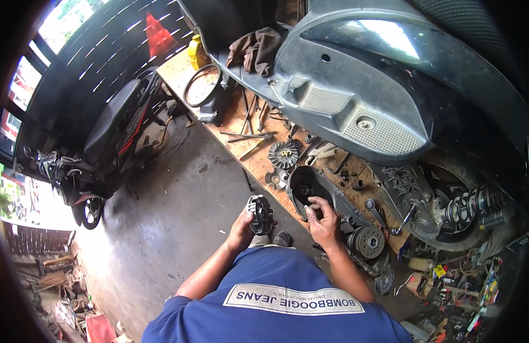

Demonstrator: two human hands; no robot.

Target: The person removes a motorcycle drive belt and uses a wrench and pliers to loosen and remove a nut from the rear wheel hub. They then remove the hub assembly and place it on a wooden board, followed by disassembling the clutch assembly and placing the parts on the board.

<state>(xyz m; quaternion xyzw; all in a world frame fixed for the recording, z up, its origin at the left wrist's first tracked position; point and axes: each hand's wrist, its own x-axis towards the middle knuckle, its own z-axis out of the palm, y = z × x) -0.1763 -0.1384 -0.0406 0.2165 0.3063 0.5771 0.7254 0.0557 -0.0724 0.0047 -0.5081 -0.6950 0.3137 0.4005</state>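
Observation:
My left hand (240,231) is closed on the edge of a dark, round, ribbed scooter part (261,215), held upright in front of my body just off the bench. My right hand (325,224) is raised with thumb and fingers drawn together. Anything between those fingertips is too small to make out. Behind that hand lies a black hollow transmission cover (301,182) on the wooden bench. Beside the cover are a finned fan disc (283,154) and a flat metal plate (276,179). A round clutch drum (369,242) sits to the right of my right hand.
A scooter body (356,103) rises over the bench (236,146), with its rear shock spring (467,206) at the right. Loose tools, a ratchet (404,220) and a round mirror (201,86) lie about. A motorcycle (113,126) stands at left; clutter (447,280) fills the lower right.

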